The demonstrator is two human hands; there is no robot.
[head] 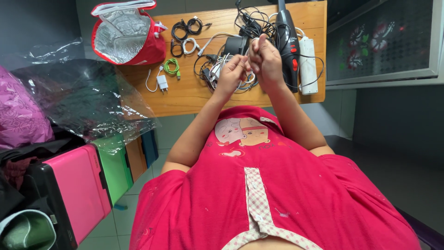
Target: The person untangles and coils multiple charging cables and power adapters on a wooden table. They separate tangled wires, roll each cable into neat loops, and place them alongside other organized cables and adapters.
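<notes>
Both of my hands are raised together over a wooden table (194, 99). My left hand (230, 74) pinches a thin white cable (240, 84) whose loops hang below the fingers. My right hand (266, 60) is closed around the same white cable, thumb pointing up. Directly beneath the hands lies a tangle of black and white cables and chargers (210, 69).
On the table: an open red insulated bag (127, 32) with silver lining, coiled black cables (185, 28), a green cable (171, 66), a white charger plug (162, 82), a black handheld device (289, 41), a white power strip (307, 60). Pink and green cases (92, 185) and plastic wrap (78, 97) sit left.
</notes>
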